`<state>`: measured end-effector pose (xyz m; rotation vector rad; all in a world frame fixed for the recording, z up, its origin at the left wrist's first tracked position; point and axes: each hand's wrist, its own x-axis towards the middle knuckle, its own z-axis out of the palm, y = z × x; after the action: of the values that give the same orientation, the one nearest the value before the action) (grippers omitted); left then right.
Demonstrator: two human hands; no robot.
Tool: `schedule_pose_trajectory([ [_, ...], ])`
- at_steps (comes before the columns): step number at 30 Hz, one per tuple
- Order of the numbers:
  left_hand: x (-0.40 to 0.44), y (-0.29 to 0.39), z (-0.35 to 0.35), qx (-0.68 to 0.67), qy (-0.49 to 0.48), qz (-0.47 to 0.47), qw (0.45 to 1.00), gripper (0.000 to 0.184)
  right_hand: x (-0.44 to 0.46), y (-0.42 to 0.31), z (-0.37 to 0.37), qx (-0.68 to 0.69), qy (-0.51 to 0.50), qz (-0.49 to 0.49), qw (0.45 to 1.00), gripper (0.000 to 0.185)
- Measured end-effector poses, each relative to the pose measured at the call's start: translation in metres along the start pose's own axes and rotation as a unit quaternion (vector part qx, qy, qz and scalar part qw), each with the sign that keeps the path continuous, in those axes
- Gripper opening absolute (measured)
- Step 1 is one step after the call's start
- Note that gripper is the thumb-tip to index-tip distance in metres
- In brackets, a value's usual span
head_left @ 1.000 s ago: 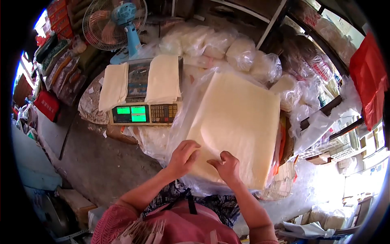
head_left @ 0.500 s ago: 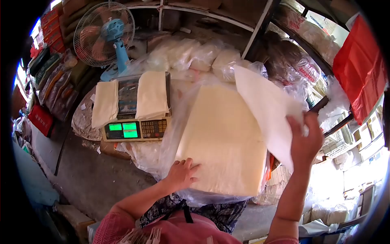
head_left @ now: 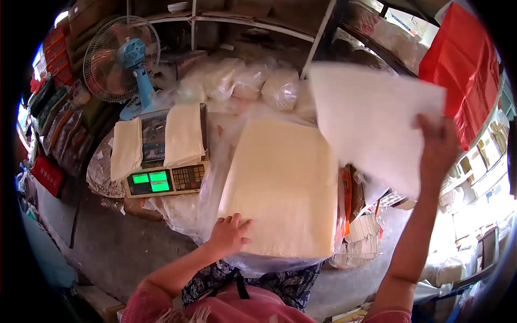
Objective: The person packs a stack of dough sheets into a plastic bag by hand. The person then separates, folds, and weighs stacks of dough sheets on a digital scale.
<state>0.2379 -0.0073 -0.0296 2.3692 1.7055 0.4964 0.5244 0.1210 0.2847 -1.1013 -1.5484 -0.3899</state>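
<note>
1. Head view, right hand [head_left: 437,141]: closed on the right edge of a raised pale sheet [head_left: 374,124]; motion blur obscures the fingertips.
2. Same view, left hand [head_left: 229,235]: partly open, fingers loosely spread, grasping nothing, laid at the near-left corner of a cream sheet stack [head_left: 283,188].
3. Surface: clear plastic [head_left: 211,185] under the stack, between the hands. Beyond the left hand, to its left, a scale [head_left: 188,178], display lit green, bearing two folded cream bundles [head_left: 127,146] [head_left: 184,134].
4. Room, beyond the left hand: blue fan [head_left: 133,56], plastic-wrapped bundles [head_left: 245,81], shelving [head_left: 237,20].
5. Room, near the right hand: red plastic sheeting [head_left: 464,72] just beyond; tied paper bundles [head_left: 363,241] lower, to its left.
6. Floor: grey [head_left: 129,234], left of the left hand; bright daylight right of the right forearm.
</note>
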Motion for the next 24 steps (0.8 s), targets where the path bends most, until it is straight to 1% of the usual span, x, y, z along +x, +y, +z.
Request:
schedule_pose_trajectory([
  [1, 0.001, 0.002, -0.002, -0.004, -0.009, -0.003, 1.000, 0.052, 0.004, -0.018, -0.018, -0.057, 0.011, -0.074, 0.996, 0.028],
  [2, 0.002, 0.003, -0.002, 0.004, -0.009, 0.002, 1.000, 0.052, -0.007, -0.044, -0.031, -0.096, -0.003, -0.060, 0.994, 0.023],
  [3, 0.002, 0.003, -0.002, 0.011, -0.007, 0.006, 1.000, 0.052, -0.023, -0.058, -0.037, -0.169, -0.006, -0.079, 0.982, 0.022],
  [4, 0.002, 0.003, -0.003, 0.018, -0.004, 0.007, 1.000, 0.052, -0.047, -0.049, -0.037, -0.155, -0.028, -0.126, 0.979, 0.021],
  [5, 0.004, 0.003, -0.007, -0.013, -0.033, -0.008, 0.999, 0.052, -0.062, -0.061, -0.037, -0.057, -0.173, -0.163, 0.970, 0.018],
  [6, 0.005, 0.002, -0.013, -0.042, -0.062, -0.025, 0.997, 0.052, -0.081, -0.052, -0.029, 0.052, -0.255, -0.238, 0.936, 0.019],
  [7, 0.006, 0.000, -0.018, -0.072, -0.092, -0.043, 0.992, 0.052, -0.108, -0.046, -0.019, 0.066, -0.277, -0.284, 0.915, 0.023],
  [8, 0.008, -0.001, -0.020, -0.130, -0.012, -0.064, 0.989, 0.052, -0.133, -0.039, -0.004, 0.126, -0.309, -0.299, 0.894, 0.025],
  [10, 0.014, -0.001, -0.022, -0.243, 0.145, -0.101, 0.954, 0.052, -0.179, -0.032, 0.009, 0.157, -0.370, -0.320, 0.858, 0.023],
  [12, 0.025, -0.001, -0.028, -0.246, 0.250, -0.007, 0.936, 0.049, -0.218, -0.034, 0.013, 0.257, -0.433, -0.250, 0.827, 0.015],
  [13, 0.029, -0.002, -0.031, -0.245, 0.300, 0.040, 0.921, 0.048, -0.228, -0.038, 0.007, 0.256, -0.494, -0.171, 0.813, 0.013],
  [14, 0.029, -0.009, -0.032, -0.188, 0.226, 0.101, 0.950, 0.042, -0.234, -0.044, 0.000, 0.252, -0.551, -0.090, 0.790, 0.012],
  [15, 0.026, -0.021, -0.033, -0.130, 0.149, 0.162, 0.967, 0.036, -0.238, -0.046, -0.004, 0.246, -0.602, -0.007, 0.759, 0.011],
  [16, 0.023, -0.032, -0.030, -0.070, 0.069, 0.221, 0.970, 0.031, -0.237, -0.039, -0.006, 0.286, -0.606, 0.057, 0.740, 0.011],
  [18, 0.011, -0.051, -0.006, -0.207, 0.071, 0.168, 0.961, 0.024, -0.228, -0.009, -0.010, 0.361, -0.602, 0.187, 0.687, 0.012],
  [19, 0.005, -0.057, 0.001, -0.274, 0.072, 0.140, 0.949, 0.021, -0.225, 0.006, -0.013, 0.327, -0.582, 0.190, 0.720, 0.014],
  [20, 0.001, -0.057, -0.003, -0.313, 0.064, 0.066, 0.945, 0.020, -0.222, 0.022, -0.016, 0.292, -0.561, 0.192, 0.751, 0.021],
  [22, -0.008, -0.055, -0.013, -0.384, 0.049, -0.084, 0.918, 0.019, -0.233, 0.061, -0.025, 0.256, -0.570, 0.103, 0.774, 0.024],
  [23, -0.011, -0.065, 0.002, -0.391, 0.070, -0.131, 0.908, 0.010, -0.243, 0.078, -0.029, 0.237, -0.573, 0.057, 0.783, 0.026],
  [24, -0.011, -0.065, 0.002, -0.382, 0.079, -0.149, 0.909, 0.009, -0.257, 0.089, -0.034, 0.260, -0.548, 0.139, 0.783, 0.026],
])
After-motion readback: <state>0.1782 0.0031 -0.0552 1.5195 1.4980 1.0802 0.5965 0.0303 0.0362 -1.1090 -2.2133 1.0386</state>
